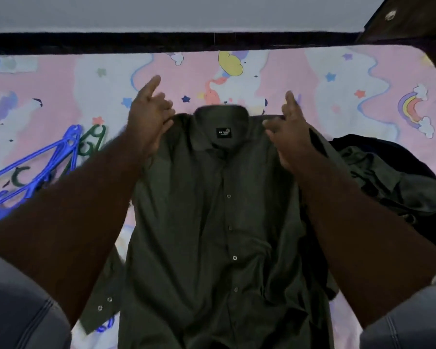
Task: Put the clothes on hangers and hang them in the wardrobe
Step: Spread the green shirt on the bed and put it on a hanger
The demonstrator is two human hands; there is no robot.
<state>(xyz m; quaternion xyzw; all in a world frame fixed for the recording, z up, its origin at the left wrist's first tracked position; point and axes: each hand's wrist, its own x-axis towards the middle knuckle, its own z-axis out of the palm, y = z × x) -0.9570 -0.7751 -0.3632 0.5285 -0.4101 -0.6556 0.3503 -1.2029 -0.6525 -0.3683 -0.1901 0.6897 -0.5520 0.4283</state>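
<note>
A bed (312, 71) with a pink cartoon-print sheet fills most of the frame, its far edge running across the top. Spread down the centre, collar toward the top, lies a dark olive shirt (212, 222), buttoned, front up. It looks light and limp, soft cloth that will sag and crease wherever it is not supported, so the shoulder seams beside the collar seem the sensible places to take it, or the collar opening for feeding a hanger through. At the right edge sits a heap of dark clothes (393, 177) touching the shirt's side. At the left edge lie blue hangers (30, 172) with a green hanger (93, 142) among them, none yet in the shirt. The left hand (146, 117) pinches the shirt's shoulder left of the collar, forefinger raised. The right hand (290, 132) pinches the opposite shoulder, its other fingers loosely spread.
</note>
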